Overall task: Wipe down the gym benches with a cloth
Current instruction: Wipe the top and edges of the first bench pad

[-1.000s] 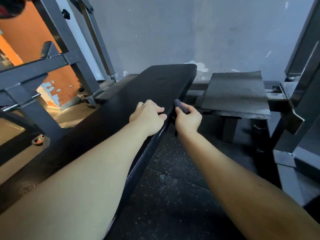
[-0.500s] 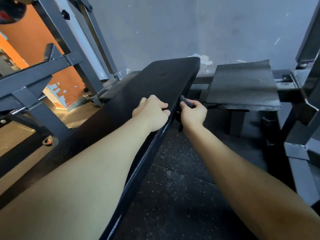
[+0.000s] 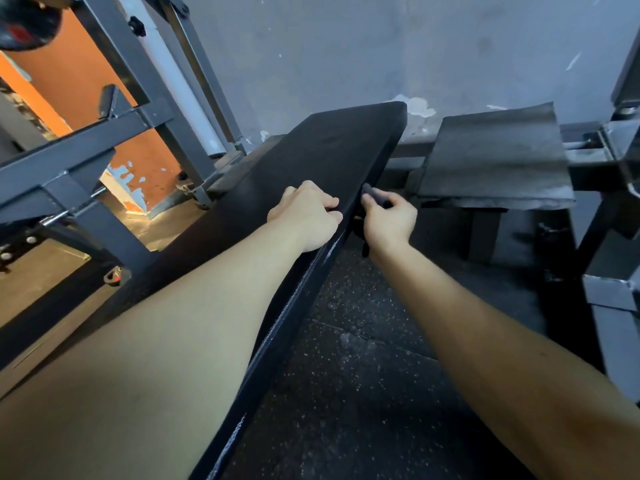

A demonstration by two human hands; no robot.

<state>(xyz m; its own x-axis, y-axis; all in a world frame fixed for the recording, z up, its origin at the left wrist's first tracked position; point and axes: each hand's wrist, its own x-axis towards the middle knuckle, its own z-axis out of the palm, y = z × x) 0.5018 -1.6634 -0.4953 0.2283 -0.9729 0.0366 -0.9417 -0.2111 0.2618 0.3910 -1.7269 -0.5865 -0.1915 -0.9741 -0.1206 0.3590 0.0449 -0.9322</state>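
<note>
A long black padded bench [image 3: 332, 150] runs from the lower left up to the middle of the view. My left hand [image 3: 306, 214] lies on its right edge with the fingers curled over the rim. Just to the right of that edge, my right hand [image 3: 389, 220] grips a dark cloth [image 3: 375, 197]; a dark end of it hangs down below the hand. The cloth touches the bench's side.
A grey mat [image 3: 495, 161] lies draped over a low frame to the right. Grey steel rack uprights [image 3: 145, 81] stand at the left, and more steel frame [image 3: 616, 188] at the right edge. Dark speckled rubber floor [image 3: 363, 375] lies below, a grey wall behind.
Both hands have slid a little farther along the bench's right edge toward its far end, and the view has shifted with them. The grips look the same.
</note>
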